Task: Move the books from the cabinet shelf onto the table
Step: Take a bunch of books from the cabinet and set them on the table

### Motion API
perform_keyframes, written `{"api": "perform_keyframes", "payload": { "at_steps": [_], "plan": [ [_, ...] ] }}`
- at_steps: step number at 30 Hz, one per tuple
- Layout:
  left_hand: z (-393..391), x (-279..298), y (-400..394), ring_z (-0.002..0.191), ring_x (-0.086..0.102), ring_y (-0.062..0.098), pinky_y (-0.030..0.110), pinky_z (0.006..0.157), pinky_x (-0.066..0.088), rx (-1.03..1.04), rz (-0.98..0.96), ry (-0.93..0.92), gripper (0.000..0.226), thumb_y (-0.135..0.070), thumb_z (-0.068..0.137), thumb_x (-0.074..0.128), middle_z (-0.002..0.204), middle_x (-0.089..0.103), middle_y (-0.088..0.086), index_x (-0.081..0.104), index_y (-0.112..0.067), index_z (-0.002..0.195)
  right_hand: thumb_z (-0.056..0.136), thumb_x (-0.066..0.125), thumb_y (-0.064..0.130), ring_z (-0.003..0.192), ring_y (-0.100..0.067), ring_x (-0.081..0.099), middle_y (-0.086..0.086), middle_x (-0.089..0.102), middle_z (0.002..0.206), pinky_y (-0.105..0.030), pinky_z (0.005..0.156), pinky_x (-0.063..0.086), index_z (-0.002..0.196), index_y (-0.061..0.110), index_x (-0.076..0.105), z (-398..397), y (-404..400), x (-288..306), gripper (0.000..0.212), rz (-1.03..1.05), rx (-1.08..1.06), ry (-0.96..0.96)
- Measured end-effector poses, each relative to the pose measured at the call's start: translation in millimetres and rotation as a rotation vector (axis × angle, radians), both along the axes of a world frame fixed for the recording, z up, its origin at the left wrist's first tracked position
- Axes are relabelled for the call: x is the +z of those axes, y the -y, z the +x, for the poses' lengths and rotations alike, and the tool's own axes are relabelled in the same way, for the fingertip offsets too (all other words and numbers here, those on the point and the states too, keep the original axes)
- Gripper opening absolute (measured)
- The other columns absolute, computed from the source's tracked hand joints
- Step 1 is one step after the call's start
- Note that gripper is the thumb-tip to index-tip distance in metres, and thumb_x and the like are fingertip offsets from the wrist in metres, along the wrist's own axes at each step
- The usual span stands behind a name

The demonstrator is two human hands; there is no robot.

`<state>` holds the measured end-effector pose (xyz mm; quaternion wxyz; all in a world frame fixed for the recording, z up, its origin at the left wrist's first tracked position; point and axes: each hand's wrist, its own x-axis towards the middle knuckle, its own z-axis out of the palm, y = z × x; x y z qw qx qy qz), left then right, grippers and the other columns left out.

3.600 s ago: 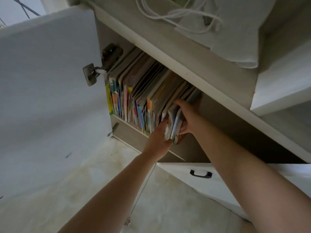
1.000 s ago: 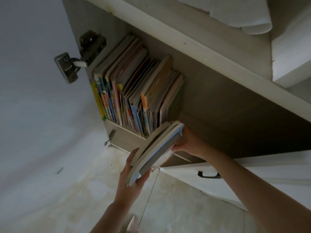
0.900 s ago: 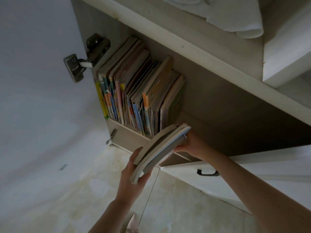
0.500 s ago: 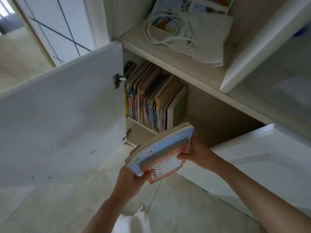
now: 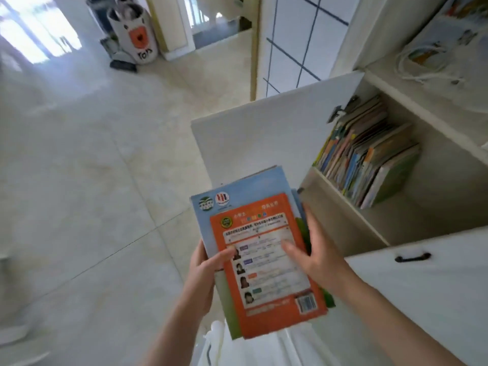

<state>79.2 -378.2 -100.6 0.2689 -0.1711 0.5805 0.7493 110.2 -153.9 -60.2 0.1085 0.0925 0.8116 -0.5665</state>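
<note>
I hold a small stack of books (image 5: 264, 249) flat in front of me, an orange-covered one on top of a larger light-blue one. My left hand (image 5: 204, 270) grips the stack's left edge with the thumb on the cover. At the right edge, my right hand (image 5: 314, 254) holds it, thumb lying on the orange cover and fingers along the side. A row of several upright books (image 5: 369, 159) still stands in the open cabinet shelf (image 5: 348, 207) to the right. No table is in view.
The open white cabinet door (image 5: 250, 138) stands just behind the stack. A second white door with a black handle (image 5: 412, 257) is at the lower right. White cables (image 5: 422, 62) lie on the upper shelf. A white bin (image 5: 132, 33) stands far across the tiled floor (image 5: 92, 180).
Both hands have pulled the stack out of the cabinet and turned it flat, cover up. The view has swung left, away from the shelf, toward the room's floor.
</note>
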Motion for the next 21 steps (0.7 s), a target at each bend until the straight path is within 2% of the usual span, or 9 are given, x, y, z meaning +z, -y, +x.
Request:
{"api": "perform_keyframes", "payload": {
  "at_steps": [3,6,9,13,18,19,21],
  "plan": [
    [39.1,11.5,50.9,0.094,0.070,0.040,0.052,0.077,0.058,0.161,-0.035,0.016,0.060,-0.018,0.068,0.076,0.109,0.071,0.018,0.053,-0.017,0.123,0.089,0.058,0.045,0.116,-0.005,0.054,0.012,0.045,0.135,-0.030,0.085,0.056,0.145,0.047,0.012,11.9,53.7,1.4,0.073,0.102,0.105,-0.054],
    [87.0,25.6,100.7,0.087,0.072,0.039,0.049,0.069,0.059,0.325,-0.108,0.068,0.059,-0.023,0.072,0.081,0.102,0.073,0.017,0.051,-0.016,0.123,0.091,0.058,0.038,0.116,-0.004,0.050,0.013,0.035,0.141,-0.024,0.081,0.056,0.147,0.035,0.019,32.7,111.0,5.8,0.069,0.123,0.175,-0.100],
    [140.9,42.6,146.8,0.079,0.073,0.037,0.045,0.062,0.060,0.501,-0.148,0.121,0.041,-0.026,0.082,0.072,0.094,0.074,0.016,0.051,-0.020,0.117,0.089,0.059,0.040,0.113,-0.010,0.054,0.008,0.035,0.139,-0.031,0.077,0.059,0.147,0.032,0.022,56.6,170.9,7.0,0.069,0.142,0.269,-0.098],
    [207.0,61.0,209.9,0.079,0.073,0.035,0.047,0.063,0.060,0.685,-0.171,0.122,0.031,-0.023,0.088,0.066,0.094,0.074,0.013,0.051,-0.025,0.115,0.089,0.059,0.039,0.113,-0.011,0.053,0.007,0.034,0.137,-0.033,0.079,0.059,0.149,0.031,0.018,89.1,254.5,9.6,0.073,0.152,0.447,-0.140],
    [265.7,74.2,275.1,0.083,0.074,0.032,0.047,0.066,0.061,0.837,-0.268,0.052,0.048,-0.012,0.084,0.070,0.103,0.072,0.012,0.048,-0.020,0.126,0.087,0.062,0.037,0.114,-0.011,0.051,0.005,0.039,0.135,-0.036,0.084,0.057,0.149,0.025,0.022,113.5,343.3,13.6,0.074,0.134,0.631,-0.168],
    [273.9,75.3,283.8,0.083,0.074,0.030,0.048,0.066,0.061,0.877,-0.291,0.031,0.056,-0.010,0.084,0.071,0.105,0.072,0.010,0.044,-0.024,0.131,0.087,0.063,0.035,0.114,-0.010,0.051,0.004,0.040,0.134,-0.035,0.086,0.056,0.149,0.025,0.023,115.1,359.9,15.3,0.074,0.138,0.666,-0.175],
    [290.1,77.1,303.3,0.086,0.074,0.026,0.046,0.065,0.061,0.984,-0.330,0.008,0.082,-0.008,0.084,0.071,0.109,0.070,0.005,0.026,-0.043,0.143,0.087,0.063,0.034,0.113,-0.009,0.051,0.005,0.042,0.134,-0.031,0.086,0.056,0.148,0.025,0.024,117.8,397.3,18.1,0.073,0.134,0.756,-0.183]
  ]
}}
